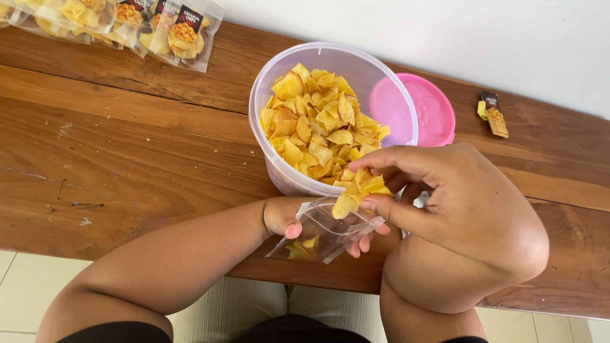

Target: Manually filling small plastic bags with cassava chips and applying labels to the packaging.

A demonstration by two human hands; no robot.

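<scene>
**Head view: a small pouch barely begun, the tub nearly full**

Head view, looking down on a brown wooden table [127, 146]. The left hand [298, 225] holds a small clear plastic zip pouch [324, 235] at the table's near edge, thumb on top and fingers curled underneath, with the mouth of the pouch turned up toward the other hand. The right hand [445, 197] hovers just above that mouth, thumb and fingers pinched shut on a small bunch of thin yellow chips [359, 190].

Judging by how things lie, the filling is at an early stage — only a few chips show at the bottom of the pouch, and most of it looks flat and empty. The pinched bunch is not yet inside. The pouch is unsealed.

Just behind the hands stands a large round translucent plastic tub [267, 114], heaped close to its rim with the same yellow chips. Its round pink lid [432, 111] lies on the table behind it, touching or nearly so. At the far left corner lie several filled clear pouches with dark labels [171, 32] — apparently finished ones. A small dark label card [494, 114] lies well apart to the right.
</scene>
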